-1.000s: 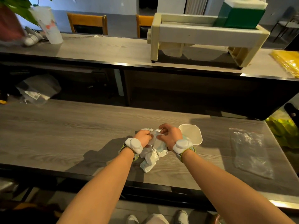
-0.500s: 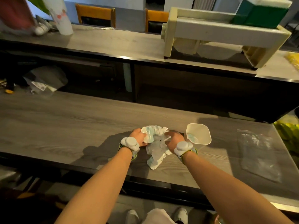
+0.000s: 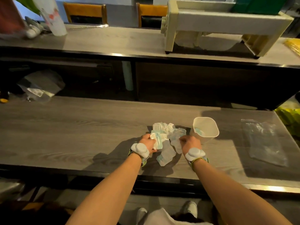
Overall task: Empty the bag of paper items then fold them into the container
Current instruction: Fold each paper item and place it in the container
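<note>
A heap of crumpled white and pale blue paper items [image 3: 165, 138] lies on the grey wooden table [image 3: 65, 137] near its front edge. My left hand [image 3: 146, 142] grips a crumpled paper at the heap's left side. My right hand [image 3: 189, 142] pinches another paper piece at the heap's right side. A white plastic container [image 3: 205, 129] stands just right of the heap, with a pale blue paper inside it. An empty clear plastic bag [image 3: 263, 142] lies flat at the right end of the table.
A raised counter [image 3: 113, 41] runs behind the table, with a cream stand [image 3: 219, 21], a plastic cup [image 3: 53, 18] and shoes on it. Another clear bag [image 3: 40, 86] sits at the far left. Two chairs stand beyond the counter. My shoes show below the table edge.
My hands have drawn apart, spreading the paper heap. The view has tilted slightly down, so the counter sits higher in the frame.
</note>
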`<control>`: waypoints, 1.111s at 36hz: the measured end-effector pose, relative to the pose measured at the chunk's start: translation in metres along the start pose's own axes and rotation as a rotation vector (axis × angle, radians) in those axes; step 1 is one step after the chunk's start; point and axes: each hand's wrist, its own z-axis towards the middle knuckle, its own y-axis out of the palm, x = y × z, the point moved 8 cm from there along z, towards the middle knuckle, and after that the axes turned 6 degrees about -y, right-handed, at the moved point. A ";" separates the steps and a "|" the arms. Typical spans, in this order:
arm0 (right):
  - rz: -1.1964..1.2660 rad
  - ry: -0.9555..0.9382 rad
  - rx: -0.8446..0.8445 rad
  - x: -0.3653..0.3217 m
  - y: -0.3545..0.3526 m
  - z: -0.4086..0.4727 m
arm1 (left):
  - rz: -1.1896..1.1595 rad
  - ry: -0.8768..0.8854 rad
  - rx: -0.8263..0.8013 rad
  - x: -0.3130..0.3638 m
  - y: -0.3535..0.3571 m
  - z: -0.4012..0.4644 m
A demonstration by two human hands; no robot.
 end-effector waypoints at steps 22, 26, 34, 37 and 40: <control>0.907 0.178 0.093 -0.017 -0.005 -0.011 | 0.073 0.131 -0.049 0.032 0.028 -0.020; 1.042 0.231 0.062 -0.017 -0.010 -0.015 | 0.120 0.166 -0.049 0.033 0.039 -0.003; 1.147 0.268 0.037 -0.005 -0.024 -0.009 | 0.165 0.258 -0.024 0.077 0.074 -0.063; 1.158 0.256 0.033 -0.003 -0.039 -0.012 | 0.224 0.256 0.009 0.090 0.087 -0.067; 1.154 0.254 0.029 0.006 -0.050 -0.008 | 0.209 0.211 0.011 0.098 0.104 -0.067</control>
